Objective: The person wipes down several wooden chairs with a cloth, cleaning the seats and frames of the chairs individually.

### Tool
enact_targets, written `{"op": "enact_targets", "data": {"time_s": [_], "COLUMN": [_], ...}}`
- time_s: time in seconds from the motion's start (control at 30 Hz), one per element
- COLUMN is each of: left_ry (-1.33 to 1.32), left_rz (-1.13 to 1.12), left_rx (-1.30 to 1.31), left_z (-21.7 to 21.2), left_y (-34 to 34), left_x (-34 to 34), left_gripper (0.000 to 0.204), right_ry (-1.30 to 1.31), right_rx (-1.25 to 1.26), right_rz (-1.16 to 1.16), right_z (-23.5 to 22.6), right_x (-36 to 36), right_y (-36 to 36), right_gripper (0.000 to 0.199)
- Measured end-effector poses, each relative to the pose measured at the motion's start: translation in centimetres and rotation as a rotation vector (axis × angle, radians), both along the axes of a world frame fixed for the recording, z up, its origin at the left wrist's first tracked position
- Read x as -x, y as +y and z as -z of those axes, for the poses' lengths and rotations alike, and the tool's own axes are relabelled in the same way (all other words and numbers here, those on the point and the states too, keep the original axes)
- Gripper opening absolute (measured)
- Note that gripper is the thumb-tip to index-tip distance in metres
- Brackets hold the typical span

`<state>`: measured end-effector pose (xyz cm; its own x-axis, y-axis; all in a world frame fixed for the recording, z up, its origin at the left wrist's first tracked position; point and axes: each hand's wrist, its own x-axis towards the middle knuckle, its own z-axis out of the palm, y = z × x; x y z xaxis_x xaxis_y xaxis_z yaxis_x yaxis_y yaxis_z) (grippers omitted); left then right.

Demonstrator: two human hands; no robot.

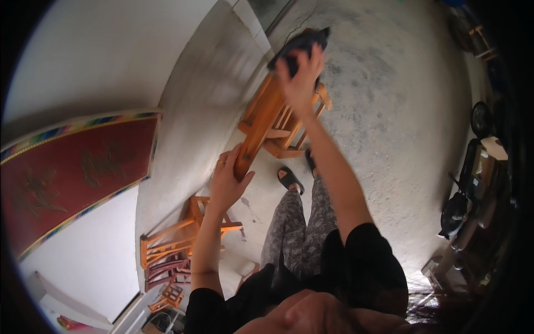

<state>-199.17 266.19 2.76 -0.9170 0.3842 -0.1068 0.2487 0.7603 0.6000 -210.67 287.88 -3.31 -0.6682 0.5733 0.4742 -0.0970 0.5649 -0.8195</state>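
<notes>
A narrow orange-brown wooden bench [258, 132] stretches away from me, its smooth top plank running to the far end. My left hand [227, 181] is closed over the plank's near end, thumb on the right and fingers along the left. At the far end lies a crumpled dark cloth [307, 40], with a pointed corner sticking out to the right. My right hand [301, 78] bears on this cloth, its fingers curved over it and slightly blurred. Slatted wooden framing [290, 133] shows beside the plank; the cloth and right hand hide the plank's far end.
Wooden chairs [167, 239] stand at the lower left by the wall. A red panel with a coloured border [83, 172] hangs there. Black bags and boxes [457, 214] line the right side. My feet in dark slippers [289, 178] stand on the concrete floor [389, 111].
</notes>
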Motion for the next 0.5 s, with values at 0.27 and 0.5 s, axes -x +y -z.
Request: {"op": "enact_targets", "data": {"time_s": [0.27, 0.5], "left_ry": [-0.065, -0.116], "left_rz": [-0.001, -0.111], "left_rx": [0.153, 0.147], "left_z": [2.7, 2.3], "left_y": [3.2, 5.1], "left_x": [1.2, 0.6], "left_gripper": [0.055, 0.051], "right_ry": [-0.25, -0.272], "right_rx": [-0.204, -0.135], "right_rz": [-0.322, -0.205], "right_z": [1.3, -0.8], "right_x": [-11.4, 4.0], "right_y": [-7.8, 9.7], "right_gripper": [0.024, 0.026]}}
